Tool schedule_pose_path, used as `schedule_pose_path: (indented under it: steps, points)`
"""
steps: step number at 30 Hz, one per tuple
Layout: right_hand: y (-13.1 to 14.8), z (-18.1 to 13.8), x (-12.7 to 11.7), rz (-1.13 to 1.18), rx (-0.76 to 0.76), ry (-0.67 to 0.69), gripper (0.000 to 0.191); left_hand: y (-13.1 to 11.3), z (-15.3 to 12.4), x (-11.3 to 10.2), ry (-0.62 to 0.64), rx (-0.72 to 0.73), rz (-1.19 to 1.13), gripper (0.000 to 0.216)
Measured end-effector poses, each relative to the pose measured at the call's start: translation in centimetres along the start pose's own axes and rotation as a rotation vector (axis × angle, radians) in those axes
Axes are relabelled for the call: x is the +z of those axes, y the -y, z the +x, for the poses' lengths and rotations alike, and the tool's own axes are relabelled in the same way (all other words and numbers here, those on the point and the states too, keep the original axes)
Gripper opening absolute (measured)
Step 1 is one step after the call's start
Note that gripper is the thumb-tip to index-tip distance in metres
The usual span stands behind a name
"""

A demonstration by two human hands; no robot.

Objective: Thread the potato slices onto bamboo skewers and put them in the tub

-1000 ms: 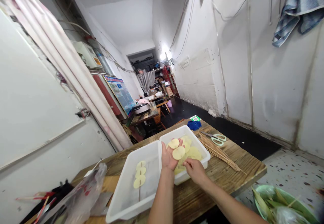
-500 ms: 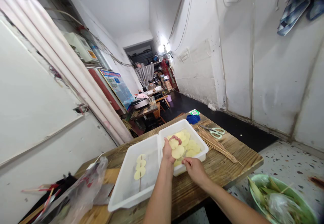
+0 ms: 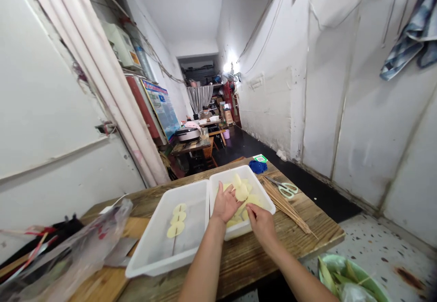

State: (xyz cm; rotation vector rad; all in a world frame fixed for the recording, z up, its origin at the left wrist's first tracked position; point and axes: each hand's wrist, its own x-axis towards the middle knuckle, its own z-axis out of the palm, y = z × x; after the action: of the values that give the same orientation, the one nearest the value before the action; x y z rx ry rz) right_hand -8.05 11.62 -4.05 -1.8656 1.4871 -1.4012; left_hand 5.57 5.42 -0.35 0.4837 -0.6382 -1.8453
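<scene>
My left hand (image 3: pixel 225 204) is over the right tray, palm up with its fingers spread, beside thin, pale yellow round slices (image 3: pixel 241 191), which look like potato. My right hand (image 3: pixel 260 222) is closed in a pinch at the tray's near edge, on the end of a thin skewer that carries these slices; most of the skewer is hidden. More loose slices (image 3: pixel 253 200) lie in the right white tray (image 3: pixel 273 207). In the left white tray (image 3: pixel 150 247) lies a finished-looking skewer (image 3: pixel 174 243) with several slices threaded along it.
Right of the trays lie a bundle of bamboo skewers (image 3: pixel 287 210), scissors (image 3: pixel 288 189) with pale green handles and a blue cloth (image 3: pixel 258 166). A plastic bag (image 3: pixel 92 252) is at the left. A green basin (image 3: pixel 329 261) with leaves stands lower right.
My left hand's fingers have opened out away from the slices, which now stand more upright above the tray. My right hand keeps its pinch. The camera view has turned slightly.
</scene>
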Motion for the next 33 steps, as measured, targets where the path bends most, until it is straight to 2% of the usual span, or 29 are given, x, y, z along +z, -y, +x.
schedule_pose_path:
  steps: [4,7,15,19,20,22,25,27,29,33]
  points:
    - [-0.2,0.6,-0.2,-0.082,0.054,-0.006,0.035,0.3,0.2,0.0,-0.012,0.077,0.063,0.046]
    - [-0.2,0.7,-0.3,-0.104,0.079,0.006,0.033,0.5,0.5,-0.1,-0.01,0.078,0.066,0.041]
    - [0.5,0.9,-0.7,-0.206,0.043,0.107,0.036,1.1,0.8,-0.4,-0.006,0.159,0.086,0.029]
    - [-0.3,1.2,-0.5,-0.094,0.028,0.082,0.038,0.9,1.1,-0.5,-0.035,0.136,0.039,0.024]
    - [-0.7,1.2,-0.5,-0.032,0.036,0.05,0.038,0.9,1.3,-0.8,-0.073,0.144,0.015,0.022]
    - [-1.3,1.2,-0.6,0.102,0.073,-0.031,0.04,1.0,1.8,-1.7,-0.224,0.214,0.024,0.016]
    - [-1.9,1.3,-1.1,0.293,0.166,-0.12,0.045,1.8,2.9,-3.8,-0.503,0.368,0.257,0.01]
    - [-2.1,1.4,-1.6,0.379,0.212,-0.135,0.046,2.6,3.5,-5.0,-0.568,0.393,0.456,0.018]
    - [-2.3,1.5,-2.1,0.428,0.232,-0.134,0.045,3.6,4.1,-5.9,-0.501,0.363,0.626,0.023]
    - [-2.5,1.8,-2.5,0.501,0.253,-0.11,0.042,5.4,5.0,-6.7,-0.235,0.231,0.867,0.028]
